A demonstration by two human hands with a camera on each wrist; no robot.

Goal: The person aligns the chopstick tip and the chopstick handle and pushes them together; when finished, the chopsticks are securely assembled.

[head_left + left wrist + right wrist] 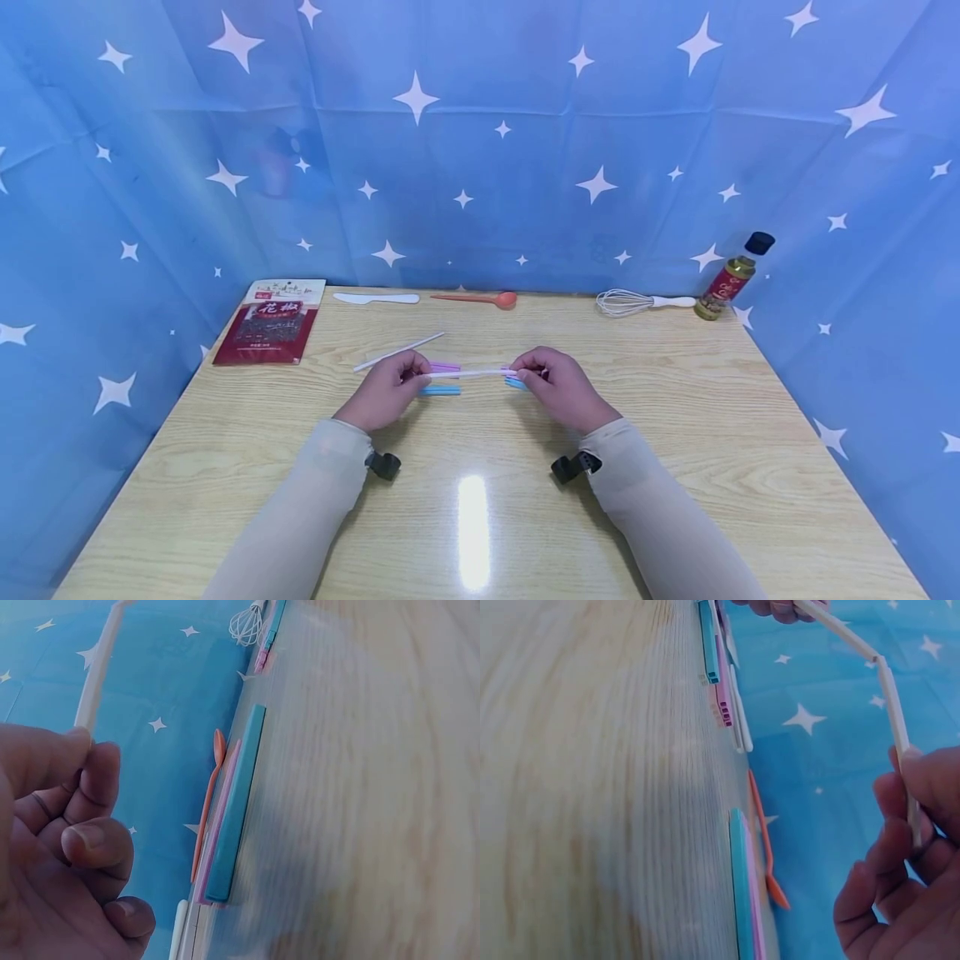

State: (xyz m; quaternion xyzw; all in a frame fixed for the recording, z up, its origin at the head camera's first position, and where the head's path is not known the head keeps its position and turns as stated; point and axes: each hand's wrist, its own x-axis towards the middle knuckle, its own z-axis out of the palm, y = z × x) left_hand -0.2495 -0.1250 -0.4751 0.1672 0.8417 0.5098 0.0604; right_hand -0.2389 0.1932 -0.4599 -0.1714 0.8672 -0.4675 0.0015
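Note:
Between my hands, a slim white jointed strip (472, 373), shaped like an opened bag clip, is held above the table. My left hand (392, 385) pinches one end with thumb and forefinger. The other end is gripped by the fingers of my right hand (558, 385). A bend shows at the strip's middle joint in the right wrist view. Below lie slim blue bars (238, 802) beside pink ones (446, 367) on the left. More blue bars (741, 885) and pink bars (754, 915) lie on the right, partly hidden by my right hand in the head view.
A second white strip (397, 352) lies slanted behind my left hand. Along the back are a red spice packet (270, 325), a white knife (377, 298), an orange spoon (504, 300), a whisk (626, 302) and an oil bottle (726, 287). A blue star-patterned curtain (480, 150) borders the wooden table (225, 500).

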